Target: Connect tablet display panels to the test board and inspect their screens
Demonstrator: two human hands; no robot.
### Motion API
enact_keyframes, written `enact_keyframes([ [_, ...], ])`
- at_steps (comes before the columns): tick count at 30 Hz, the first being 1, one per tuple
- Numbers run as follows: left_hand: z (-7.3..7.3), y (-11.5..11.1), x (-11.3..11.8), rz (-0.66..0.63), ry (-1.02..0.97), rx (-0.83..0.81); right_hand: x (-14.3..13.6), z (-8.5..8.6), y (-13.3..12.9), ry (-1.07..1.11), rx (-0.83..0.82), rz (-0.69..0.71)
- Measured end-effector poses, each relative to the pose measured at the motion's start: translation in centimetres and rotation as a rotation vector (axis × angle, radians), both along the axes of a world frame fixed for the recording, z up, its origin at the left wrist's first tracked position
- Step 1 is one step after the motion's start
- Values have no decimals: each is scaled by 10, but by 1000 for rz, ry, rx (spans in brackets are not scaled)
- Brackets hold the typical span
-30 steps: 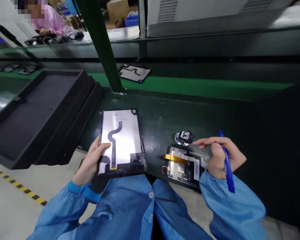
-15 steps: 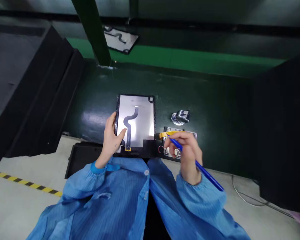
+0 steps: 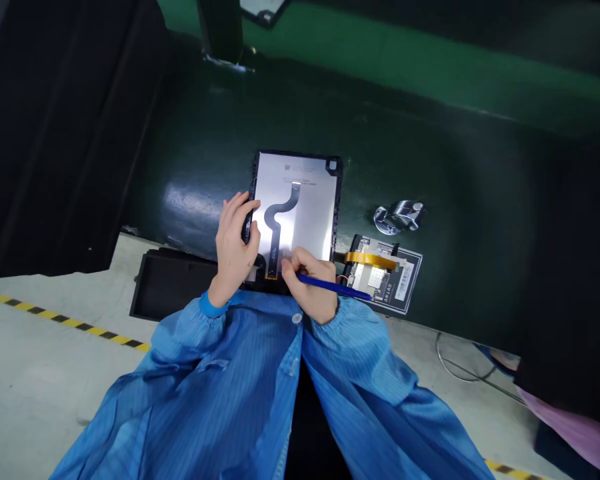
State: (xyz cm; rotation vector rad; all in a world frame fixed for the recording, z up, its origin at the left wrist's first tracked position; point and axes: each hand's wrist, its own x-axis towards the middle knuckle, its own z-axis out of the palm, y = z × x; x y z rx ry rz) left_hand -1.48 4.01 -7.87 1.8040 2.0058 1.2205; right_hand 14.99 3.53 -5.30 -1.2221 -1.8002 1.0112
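A tablet screen panel [image 3: 313,213] lies silver back up on the dark bench, a black ribbon cable [image 3: 276,230] curving down it. My left hand [image 3: 237,237] grips the panel's left edge, thumb and index finger on the rim. My right hand [image 3: 313,283] is closed round a slim blue pen-shaped tool [image 3: 343,289] at the panel's lower edge, near the ribbon's gold end. The tool's working tip is hidden by my fingers. To the right lies an opened tablet body [image 3: 405,280] with bare circuitry, and an orange flex cable [image 3: 370,259] runs across it.
A shiny metal roll-like object [image 3: 399,217] stands behind the tablet body. Black bins [image 3: 80,133] rise at the left, with a black tray [image 3: 173,283] below them. A green post [image 3: 221,33] and part of another panel [image 3: 265,10] are at the back.
My right hand has moved left with the blue tool, from the orange flex cable to the panel's lower edge. My left hand stays at the left edge, and the view has shifted.
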Motion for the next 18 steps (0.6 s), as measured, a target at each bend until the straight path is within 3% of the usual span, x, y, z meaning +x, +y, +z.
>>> enact_keyframes([
  [8,1,0,1,-7,12,-7,-3,-1,-2,-40,46,41],
  [12,3,-2,0,-19,31,-22,3,-2,-4,2,38,-43],
  [15,7,4,-4,-87,73,-45,24,4,-1,105,30,-153],
  [18,16,22,-8,-188,130,-49,61,17,11,98,135,-175],
])
